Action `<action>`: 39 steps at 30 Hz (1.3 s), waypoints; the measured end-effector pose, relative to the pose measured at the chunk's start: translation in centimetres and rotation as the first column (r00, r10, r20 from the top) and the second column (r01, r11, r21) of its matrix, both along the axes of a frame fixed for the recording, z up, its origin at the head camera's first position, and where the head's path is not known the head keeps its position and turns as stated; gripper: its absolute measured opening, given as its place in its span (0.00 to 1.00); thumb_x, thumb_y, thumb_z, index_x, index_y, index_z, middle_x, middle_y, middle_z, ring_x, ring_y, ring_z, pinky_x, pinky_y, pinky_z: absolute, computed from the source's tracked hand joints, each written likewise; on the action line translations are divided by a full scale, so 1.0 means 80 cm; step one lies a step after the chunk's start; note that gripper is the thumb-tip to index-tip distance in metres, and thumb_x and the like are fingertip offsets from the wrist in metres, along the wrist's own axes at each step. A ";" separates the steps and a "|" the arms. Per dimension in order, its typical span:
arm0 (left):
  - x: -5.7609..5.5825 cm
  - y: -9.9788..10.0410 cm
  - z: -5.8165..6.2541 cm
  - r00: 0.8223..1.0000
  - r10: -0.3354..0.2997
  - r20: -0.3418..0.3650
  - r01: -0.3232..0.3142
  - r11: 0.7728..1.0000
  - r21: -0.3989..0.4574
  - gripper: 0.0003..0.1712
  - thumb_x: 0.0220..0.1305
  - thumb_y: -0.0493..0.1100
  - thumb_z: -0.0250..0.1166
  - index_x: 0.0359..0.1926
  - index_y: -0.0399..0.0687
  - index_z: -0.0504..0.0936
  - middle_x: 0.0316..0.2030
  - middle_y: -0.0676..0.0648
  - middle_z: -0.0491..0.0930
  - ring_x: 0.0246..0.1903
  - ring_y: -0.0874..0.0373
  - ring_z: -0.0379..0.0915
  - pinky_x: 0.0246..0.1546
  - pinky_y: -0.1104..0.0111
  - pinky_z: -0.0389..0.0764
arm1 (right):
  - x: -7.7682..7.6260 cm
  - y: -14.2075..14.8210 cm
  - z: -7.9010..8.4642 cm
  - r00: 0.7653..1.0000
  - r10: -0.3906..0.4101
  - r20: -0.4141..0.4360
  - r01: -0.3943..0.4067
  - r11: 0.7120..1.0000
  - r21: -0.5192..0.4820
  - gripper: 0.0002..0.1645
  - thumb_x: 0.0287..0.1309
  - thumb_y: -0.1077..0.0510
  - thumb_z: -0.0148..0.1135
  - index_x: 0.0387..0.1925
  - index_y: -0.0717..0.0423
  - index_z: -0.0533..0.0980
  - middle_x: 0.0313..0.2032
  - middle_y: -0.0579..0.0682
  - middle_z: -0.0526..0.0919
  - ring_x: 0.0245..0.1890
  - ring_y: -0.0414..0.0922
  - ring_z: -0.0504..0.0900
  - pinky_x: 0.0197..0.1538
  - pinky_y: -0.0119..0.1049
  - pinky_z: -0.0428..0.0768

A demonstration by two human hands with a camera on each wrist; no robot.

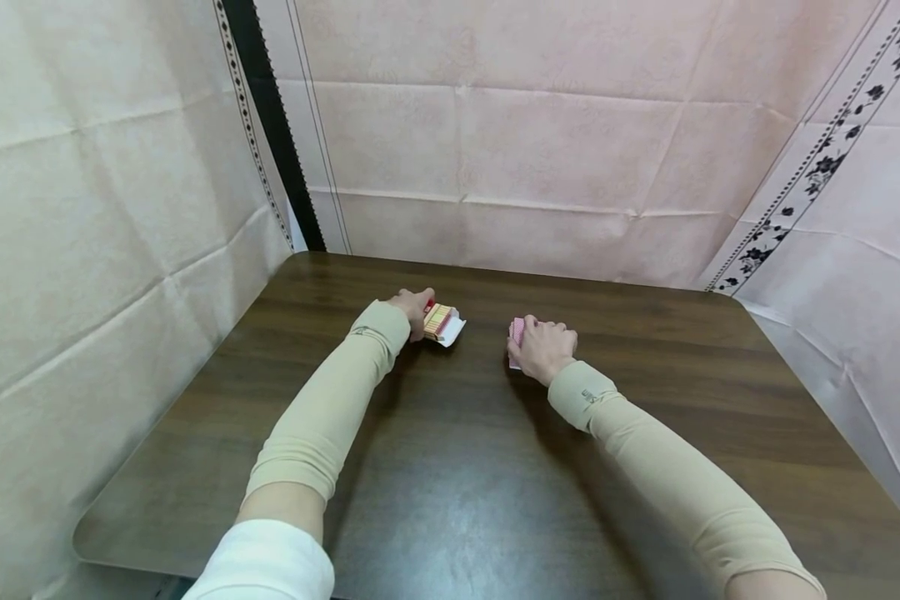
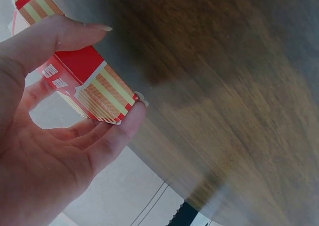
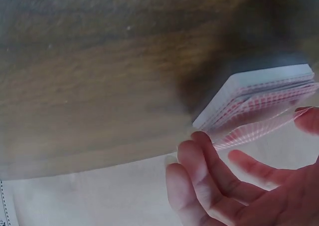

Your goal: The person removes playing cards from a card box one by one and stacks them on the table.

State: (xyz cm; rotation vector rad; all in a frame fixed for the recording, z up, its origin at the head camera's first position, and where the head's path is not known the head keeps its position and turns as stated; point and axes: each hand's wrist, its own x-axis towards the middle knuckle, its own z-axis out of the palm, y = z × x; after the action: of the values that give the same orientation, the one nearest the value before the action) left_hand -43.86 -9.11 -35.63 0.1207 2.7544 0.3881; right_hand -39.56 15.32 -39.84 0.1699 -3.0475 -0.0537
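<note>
My left hand (image 1: pixel 411 312) grips a red and yellow striped card box (image 2: pixel 99 81) between thumb and fingers at the table's far side. In the head view, a white flap (image 1: pixel 452 328) sticks out from the box's near right end. To the right, my right hand (image 1: pixel 547 348) holds a deck of playing cards (image 3: pixel 264 94) with pink-patterned backs. In the right wrist view, the deck lies at the tabletop, and a few cards bow away from the stack near the fingers (image 3: pixel 199 171). Box and deck are apart.
A dark brown wooden table (image 1: pixel 435 467) with rounded corners lies under both hands. Pale creased cloth (image 1: pixel 495 150) hangs behind it and along the sides. A floral black-and-white border (image 1: pixel 825 167) runs down the cloth at right.
</note>
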 end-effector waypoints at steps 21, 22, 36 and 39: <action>0.006 0.013 0.005 0.998 -0.060 -0.027 0.060 0.998 0.003 0.42 0.45 0.29 0.69 0.61 0.54 0.62 0.55 0.35 0.63 0.47 0.45 0.65 0.40 0.60 0.73 | -0.003 -0.040 0.004 0.866 0.489 -0.102 -0.496 0.866 -0.060 0.29 0.63 0.55 0.52 0.66 0.47 0.67 0.63 0.66 0.66 0.62 0.61 0.66 0.59 0.56 0.69; 0.007 0.015 0.005 0.998 -0.063 -0.031 0.063 0.998 0.003 0.42 0.45 0.28 0.69 0.60 0.54 0.62 0.55 0.35 0.63 0.46 0.45 0.66 0.39 0.60 0.73 | -0.003 -0.045 0.003 0.859 0.504 -0.089 -0.510 0.858 -0.058 0.30 0.62 0.55 0.52 0.67 0.46 0.67 0.65 0.67 0.64 0.63 0.62 0.65 0.60 0.56 0.69; 0.003 0.028 0.006 0.992 -0.126 -0.016 0.126 0.991 0.037 0.43 0.42 0.28 0.71 0.60 0.52 0.63 0.52 0.39 0.70 0.42 0.50 0.67 0.35 0.65 0.73 | -0.009 -0.068 -0.006 0.880 0.469 0.073 -0.469 0.883 -0.026 0.32 0.57 0.56 0.59 0.65 0.43 0.70 0.75 0.64 0.40 0.67 0.61 0.58 0.62 0.55 0.66; 0.003 0.028 0.007 0.992 -0.129 -0.017 0.129 0.991 0.031 0.42 0.42 0.29 0.71 0.58 0.52 0.63 0.51 0.40 0.71 0.41 0.50 0.67 0.33 0.65 0.73 | -0.007 -0.067 -0.004 0.877 0.475 0.079 -0.473 0.880 -0.042 0.32 0.57 0.56 0.60 0.65 0.44 0.70 0.75 0.64 0.40 0.68 0.61 0.57 0.62 0.55 0.66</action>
State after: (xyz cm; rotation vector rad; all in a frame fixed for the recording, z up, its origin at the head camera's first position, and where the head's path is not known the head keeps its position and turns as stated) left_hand -43.63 -6.89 -35.06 0.3095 2.7369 0.3972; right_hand -40.14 9.96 -40.18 0.9335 -2.9898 0.0217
